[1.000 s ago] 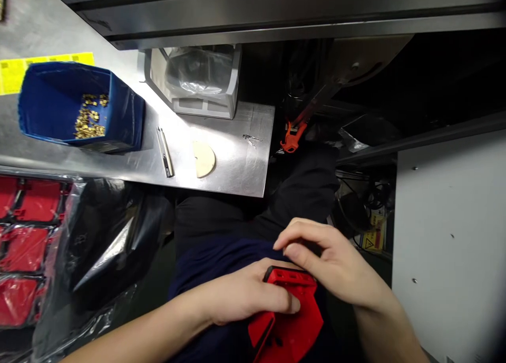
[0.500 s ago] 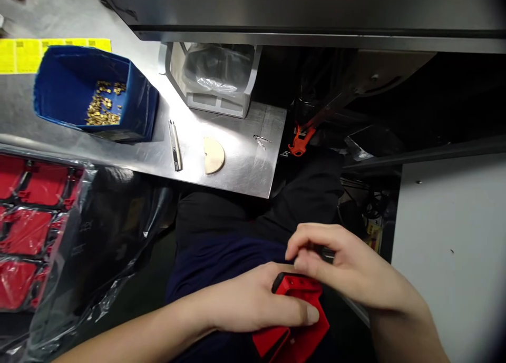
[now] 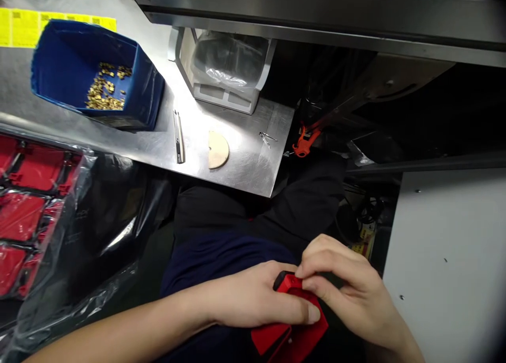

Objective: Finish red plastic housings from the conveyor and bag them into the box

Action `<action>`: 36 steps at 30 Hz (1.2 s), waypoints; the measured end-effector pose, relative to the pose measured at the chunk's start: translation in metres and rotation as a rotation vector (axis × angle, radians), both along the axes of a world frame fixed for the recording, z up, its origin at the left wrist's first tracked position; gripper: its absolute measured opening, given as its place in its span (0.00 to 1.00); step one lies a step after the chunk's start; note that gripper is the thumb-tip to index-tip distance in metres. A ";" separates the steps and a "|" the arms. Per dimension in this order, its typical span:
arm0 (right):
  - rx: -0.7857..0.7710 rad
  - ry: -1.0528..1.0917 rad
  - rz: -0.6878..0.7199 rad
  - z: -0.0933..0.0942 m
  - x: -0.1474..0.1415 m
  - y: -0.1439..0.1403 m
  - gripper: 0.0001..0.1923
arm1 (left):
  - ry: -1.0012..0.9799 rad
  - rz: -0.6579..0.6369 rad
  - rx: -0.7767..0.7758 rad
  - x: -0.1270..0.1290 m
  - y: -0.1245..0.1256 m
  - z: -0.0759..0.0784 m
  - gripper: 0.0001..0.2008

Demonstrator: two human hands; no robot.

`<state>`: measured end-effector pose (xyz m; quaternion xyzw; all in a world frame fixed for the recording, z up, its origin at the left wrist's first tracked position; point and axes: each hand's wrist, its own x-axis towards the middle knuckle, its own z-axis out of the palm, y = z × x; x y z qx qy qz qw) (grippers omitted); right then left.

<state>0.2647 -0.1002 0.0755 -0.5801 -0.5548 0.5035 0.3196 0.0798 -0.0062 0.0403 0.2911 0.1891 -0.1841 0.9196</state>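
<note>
My left hand (image 3: 253, 294) grips a red plastic part (image 3: 294, 329) against my lap, thumb pressed along its upper face. The fingers of my right hand (image 3: 348, 292) are pinched together at the part's top edge, touching it; whatever they may pinch is hidden. Both hands sit low in the view, below the steel table (image 3: 245, 168).
On the table stand a blue bin (image 3: 67, 73) of small brass pieces (image 3: 105, 89), a grey bin with a plastic bag (image 3: 225, 73), a utility knife (image 3: 179, 136), a tan disc (image 3: 217, 149) and small pins (image 3: 266, 138). Bagged red parts (image 3: 27, 210) lie left. A white panel (image 3: 446, 268) stands right.
My right hand has come down and closed its fingers onto the top edge of the red part. The view has tilted, shifting the table up and to the right.
</note>
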 end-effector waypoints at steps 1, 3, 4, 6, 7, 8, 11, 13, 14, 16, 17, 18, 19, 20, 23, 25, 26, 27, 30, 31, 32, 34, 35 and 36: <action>-0.002 -0.011 0.017 0.000 -0.001 0.000 0.11 | -0.005 0.000 0.010 0.000 0.000 0.000 0.09; 0.000 -0.028 0.068 0.001 -0.002 0.002 0.13 | -0.009 0.005 0.026 0.000 -0.001 -0.001 0.09; 0.006 -0.037 0.086 0.001 -0.003 0.003 0.13 | -0.007 0.006 0.030 0.000 -0.002 -0.001 0.09; 0.038 -0.054 0.108 0.003 -0.003 0.005 0.12 | -0.002 0.007 0.034 0.000 -0.003 -0.002 0.09; 0.058 -0.066 0.116 0.003 -0.003 0.006 0.11 | -0.003 0.009 0.035 0.000 -0.004 -0.002 0.09; 0.077 -0.078 0.123 0.004 -0.003 0.006 0.11 | -0.007 0.012 0.032 0.000 -0.004 -0.002 0.09; 0.103 -0.105 0.134 0.005 -0.002 0.007 0.10 | -0.022 0.030 0.023 0.000 -0.004 -0.003 0.09; 0.099 -0.110 0.134 0.004 -0.003 0.005 0.09 | -0.024 0.040 0.026 0.000 -0.004 -0.004 0.10; 0.094 -0.110 0.129 0.004 -0.003 0.004 0.09 | -0.023 0.043 0.029 0.000 -0.004 -0.004 0.10; 0.073 -0.111 0.106 0.004 -0.005 0.002 0.09 | -0.024 0.043 0.033 -0.001 -0.003 -0.004 0.10; 0.056 -0.114 0.094 0.004 -0.005 0.001 0.09 | -0.027 0.037 0.037 -0.001 -0.002 -0.004 0.10; 0.040 -0.118 0.088 0.004 -0.006 0.001 0.09 | -0.029 0.031 0.045 -0.002 -0.002 -0.004 0.10; 0.027 -0.123 0.090 0.005 -0.006 0.001 0.09 | -0.029 0.026 0.056 -0.002 -0.002 -0.003 0.11; 0.020 -0.129 0.100 0.006 -0.006 0.001 0.10 | -0.028 0.023 0.068 -0.002 -0.002 -0.003 0.11; 0.028 -0.147 0.134 0.010 -0.005 0.003 0.11 | -0.020 0.033 0.089 -0.002 -0.002 -0.002 0.15; 0.057 -0.150 0.145 0.013 -0.005 0.005 0.12 | -0.016 0.039 0.096 -0.002 -0.003 -0.002 0.16; 0.072 -0.152 0.147 0.014 -0.004 0.005 0.12 | -0.014 0.039 0.103 -0.002 -0.004 -0.002 0.17; 0.089 -0.154 0.152 0.014 -0.004 0.006 0.13 | -0.009 0.036 0.113 -0.002 -0.004 -0.001 0.17; 0.119 -0.176 0.166 0.016 -0.003 0.005 0.14 | 0.008 0.026 0.151 -0.001 -0.005 0.000 0.17; 0.124 -0.183 0.171 0.016 -0.002 0.005 0.14 | 0.012 0.025 0.161 -0.001 -0.005 0.001 0.17; 0.127 -0.189 0.178 0.016 -0.002 0.005 0.14 | 0.016 0.026 0.168 -0.001 -0.006 0.001 0.16; 0.123 -0.197 0.190 0.017 -0.002 0.005 0.15 | 0.019 0.028 0.174 -0.001 -0.006 0.001 0.16; 0.123 -0.199 0.200 0.017 -0.002 0.005 0.15 | 0.020 0.028 0.176 -0.001 -0.006 0.001 0.16; 0.118 -0.202 0.207 0.018 -0.002 0.006 0.14 | 0.021 0.028 0.178 -0.001 -0.006 0.001 0.16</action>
